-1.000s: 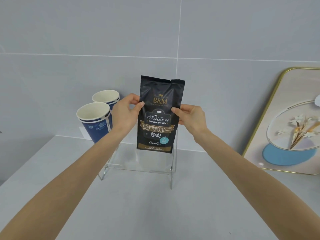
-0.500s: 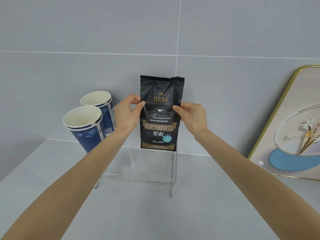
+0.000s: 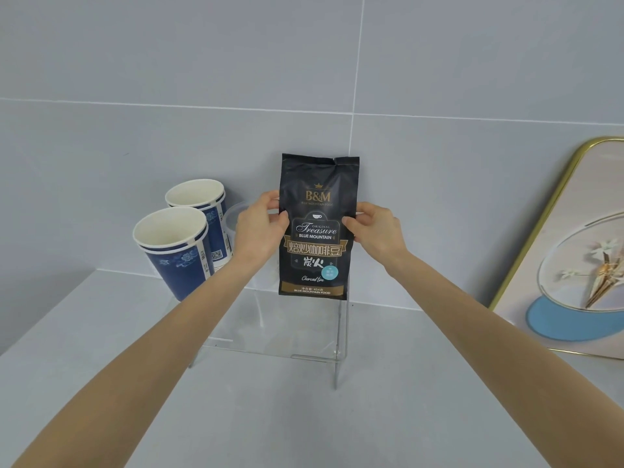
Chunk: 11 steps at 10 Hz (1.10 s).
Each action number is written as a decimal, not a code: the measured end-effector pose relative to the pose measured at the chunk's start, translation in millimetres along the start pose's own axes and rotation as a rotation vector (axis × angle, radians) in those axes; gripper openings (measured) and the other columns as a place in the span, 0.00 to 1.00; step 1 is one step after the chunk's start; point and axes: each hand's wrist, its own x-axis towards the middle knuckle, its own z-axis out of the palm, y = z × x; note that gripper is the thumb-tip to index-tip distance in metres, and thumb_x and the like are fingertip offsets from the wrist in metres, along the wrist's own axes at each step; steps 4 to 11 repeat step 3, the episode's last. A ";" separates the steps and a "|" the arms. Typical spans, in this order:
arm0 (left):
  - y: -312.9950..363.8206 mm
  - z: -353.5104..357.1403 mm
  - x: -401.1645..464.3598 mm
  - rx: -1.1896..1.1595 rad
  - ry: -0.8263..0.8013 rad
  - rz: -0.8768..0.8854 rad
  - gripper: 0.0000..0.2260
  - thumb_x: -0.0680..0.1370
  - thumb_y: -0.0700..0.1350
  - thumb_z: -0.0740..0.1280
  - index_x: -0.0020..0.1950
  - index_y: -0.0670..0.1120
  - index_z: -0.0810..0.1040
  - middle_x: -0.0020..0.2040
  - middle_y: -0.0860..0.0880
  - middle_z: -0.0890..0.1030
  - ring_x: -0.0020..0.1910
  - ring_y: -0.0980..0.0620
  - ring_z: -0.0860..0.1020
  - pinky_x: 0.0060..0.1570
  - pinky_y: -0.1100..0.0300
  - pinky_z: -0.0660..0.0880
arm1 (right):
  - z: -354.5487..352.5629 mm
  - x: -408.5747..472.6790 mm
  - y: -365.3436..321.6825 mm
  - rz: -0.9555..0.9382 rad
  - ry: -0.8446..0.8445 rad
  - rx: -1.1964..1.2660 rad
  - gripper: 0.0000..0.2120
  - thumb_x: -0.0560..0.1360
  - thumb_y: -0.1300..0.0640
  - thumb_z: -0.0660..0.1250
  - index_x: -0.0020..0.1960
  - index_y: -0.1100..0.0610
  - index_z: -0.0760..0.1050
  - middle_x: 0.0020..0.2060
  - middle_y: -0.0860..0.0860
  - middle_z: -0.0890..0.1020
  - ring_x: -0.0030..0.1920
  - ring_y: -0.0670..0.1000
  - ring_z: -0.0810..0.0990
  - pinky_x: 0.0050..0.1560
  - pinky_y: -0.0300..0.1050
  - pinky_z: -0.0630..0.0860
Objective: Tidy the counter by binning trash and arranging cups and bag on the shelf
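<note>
Coffee bag (image 3: 317, 231), long axis upright, is pinched at mid-height between left hand (image 3: 260, 228) and right hand (image 3: 376, 231), base at the acrylic shelf's (image 3: 287, 332) right back corner.

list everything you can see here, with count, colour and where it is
coffee bag: 1, black with gold and white print, upright on the right part of the shelf, held at both side edges
paper cups: 2 stacks, blue with white rims, on the left part of the shelf; front stack, back stack
clear plastic lid or container: 1, transparent, behind the cups, partly hidden by the left hand
shelf: 1, clear acrylic, on the counter against the wall
counter: 1, light grey
wall: grey tiles
framed picture: 1, gold frame, pale with a blue patch and flowers, leaning on the wall at right
left hand: 1, bare, gripping the bag's left edge
right hand: 1, bare, gripping the bag's right edge
</note>
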 end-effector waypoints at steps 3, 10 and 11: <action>12.6 -20.6 -14.6 0.152 -0.052 0.096 0.23 0.78 0.44 0.60 0.71 0.44 0.60 0.71 0.44 0.68 0.70 0.45 0.67 0.67 0.51 0.65 | -10.1 -22.5 -22.7 -0.029 -0.107 -0.291 0.27 0.76 0.55 0.63 0.71 0.60 0.57 0.68 0.59 0.70 0.66 0.58 0.70 0.64 0.50 0.69; 12.6 -20.6 -14.6 0.152 -0.052 0.096 0.23 0.78 0.44 0.60 0.71 0.44 0.60 0.71 0.44 0.68 0.70 0.45 0.67 0.67 0.51 0.65 | -10.1 -22.5 -22.7 -0.029 -0.107 -0.291 0.27 0.76 0.55 0.63 0.71 0.60 0.57 0.68 0.59 0.70 0.66 0.58 0.70 0.64 0.50 0.69; 12.6 -20.6 -14.6 0.152 -0.052 0.096 0.23 0.78 0.44 0.60 0.71 0.44 0.60 0.71 0.44 0.68 0.70 0.45 0.67 0.67 0.51 0.65 | -10.1 -22.5 -22.7 -0.029 -0.107 -0.291 0.27 0.76 0.55 0.63 0.71 0.60 0.57 0.68 0.59 0.70 0.66 0.58 0.70 0.64 0.50 0.69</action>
